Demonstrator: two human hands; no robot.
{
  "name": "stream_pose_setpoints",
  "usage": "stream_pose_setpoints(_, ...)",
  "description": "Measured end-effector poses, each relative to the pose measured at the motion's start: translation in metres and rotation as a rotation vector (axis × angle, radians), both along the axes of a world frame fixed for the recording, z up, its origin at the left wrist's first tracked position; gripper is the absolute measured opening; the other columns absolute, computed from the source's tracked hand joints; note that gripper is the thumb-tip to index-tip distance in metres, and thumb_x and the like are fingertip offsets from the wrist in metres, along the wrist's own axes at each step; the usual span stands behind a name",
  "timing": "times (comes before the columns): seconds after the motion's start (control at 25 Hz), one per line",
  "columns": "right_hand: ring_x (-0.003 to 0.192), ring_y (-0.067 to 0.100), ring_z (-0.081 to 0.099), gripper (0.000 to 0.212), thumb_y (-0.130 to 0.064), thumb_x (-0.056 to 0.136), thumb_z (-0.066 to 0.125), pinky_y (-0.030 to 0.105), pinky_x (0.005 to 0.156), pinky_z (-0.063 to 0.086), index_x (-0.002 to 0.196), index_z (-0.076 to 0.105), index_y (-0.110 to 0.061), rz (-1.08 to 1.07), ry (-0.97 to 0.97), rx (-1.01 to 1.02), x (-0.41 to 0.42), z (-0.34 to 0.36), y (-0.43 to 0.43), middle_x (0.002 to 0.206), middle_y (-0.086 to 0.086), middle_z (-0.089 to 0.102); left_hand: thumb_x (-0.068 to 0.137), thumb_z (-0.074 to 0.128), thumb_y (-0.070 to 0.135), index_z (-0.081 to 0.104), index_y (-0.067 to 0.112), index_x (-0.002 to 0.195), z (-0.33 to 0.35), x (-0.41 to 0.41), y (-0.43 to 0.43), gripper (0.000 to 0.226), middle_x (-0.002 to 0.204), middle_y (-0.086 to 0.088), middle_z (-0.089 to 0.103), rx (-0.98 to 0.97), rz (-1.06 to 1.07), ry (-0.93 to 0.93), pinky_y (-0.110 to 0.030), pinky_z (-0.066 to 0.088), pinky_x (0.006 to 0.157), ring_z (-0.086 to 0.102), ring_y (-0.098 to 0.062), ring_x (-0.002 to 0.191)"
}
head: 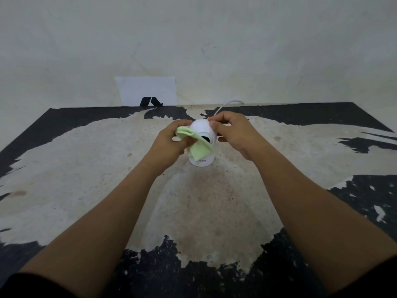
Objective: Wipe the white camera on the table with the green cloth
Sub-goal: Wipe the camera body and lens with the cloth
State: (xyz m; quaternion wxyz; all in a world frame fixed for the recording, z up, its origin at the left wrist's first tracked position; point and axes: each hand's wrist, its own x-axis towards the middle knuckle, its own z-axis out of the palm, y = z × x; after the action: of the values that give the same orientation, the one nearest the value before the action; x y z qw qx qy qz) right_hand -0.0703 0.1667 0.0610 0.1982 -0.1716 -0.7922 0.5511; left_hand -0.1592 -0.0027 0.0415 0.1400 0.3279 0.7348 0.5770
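The white camera (203, 131) stands upright on the table (86, 168), a round head on a short cylindrical base, its dark lens facing me. My left hand (169, 145) grips the light green cloth (196, 147) and presses it against the camera's left front side; a flap of cloth hangs over the base. My right hand (234, 134) holds the top right of the camera's head with its fingertips. The cloth hides part of the lens and the base.
A white cable (225, 104) runs from behind the camera toward the wall. A white sheet with a black logo (148, 91) leans against the wall at the table's far edge. The tabletop is black with a large worn pale patch.
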Motion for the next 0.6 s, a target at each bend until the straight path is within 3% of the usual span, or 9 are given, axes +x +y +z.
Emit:
stream_pose_setpoints(0.08, 0.1, 0.024, 0.065, 0.012, -0.021, 0.09, 0.061, 0.039, 0.083, 0.057, 0.099, 0.069, -0.02, 0.004, 0.012, -0.009, 0.0, -0.001, 0.0, 0.104, -0.002, 0.068, 0.083, 0.066, 0.027, 0.057, 0.029, 0.104, -0.001, 0.002, 0.006, 0.024, 0.097, 0.015, 0.061, 0.009, 0.027, 0.03, -0.032, 0.05, 0.072, 0.058, -0.012, 0.091)
stream_pose_setpoints(0.2, 0.094, 0.018, 0.063, 0.014, -0.023, 0.089, 0.062, 0.033, 0.076, 0.053, 0.1, 0.071, -0.019, 0.003, 0.029, -0.001, 0.0, -0.001, -0.001, 0.103, 0.0, 0.069, 0.076, 0.068, 0.041, 0.047, 0.021, 0.108, -0.001, 0.008, 0.02, 0.043, 0.1, 0.004, 0.059, -0.047, 0.095, 0.094, -0.033, 0.048, 0.074, 0.056, -0.015, 0.09)
stream_pose_setpoints(0.36, 0.095, 0.015, 0.063, 0.015, -0.023, 0.09, 0.061, 0.03, 0.081, 0.052, 0.101, 0.071, -0.019, 0.003, 0.03, 0.013, 0.001, -0.002, 0.0, 0.102, -0.004, 0.068, 0.066, 0.074, 0.043, 0.038, 0.023, 0.114, -0.006, 0.016, 0.034, 0.063, 0.111, -0.01, 0.053, -0.099, 0.177, 0.153, -0.033, 0.051, 0.069, 0.058, -0.025, 0.094)
stream_pose_setpoints(0.48, 0.098, 0.02, 0.065, 0.013, -0.021, 0.09, 0.061, 0.037, 0.086, 0.055, 0.099, 0.07, -0.018, 0.004, 0.039, -0.023, 0.0, -0.003, 0.0, 0.103, -0.005, 0.068, 0.066, 0.076, 0.041, 0.036, 0.024, 0.124, -0.015, 0.017, 0.028, 0.072, 0.119, -0.007, 0.049, -0.115, 0.159, 0.209, -0.034, 0.051, 0.074, 0.056, -0.023, 0.096)
stream_pose_setpoints(0.6, 0.097, 0.018, 0.064, 0.012, -0.021, 0.09, 0.061, 0.037, 0.087, 0.055, 0.098, 0.07, -0.02, 0.004, 0.03, -0.036, -0.001, -0.003, 0.0, 0.106, -0.003, 0.068, 0.073, 0.074, 0.03, 0.04, 0.033, 0.121, -0.011, 0.013, 0.015, 0.059, 0.11, 0.003, 0.054, -0.083, 0.084, 0.141, -0.028, 0.053, 0.071, 0.061, -0.018, 0.09)
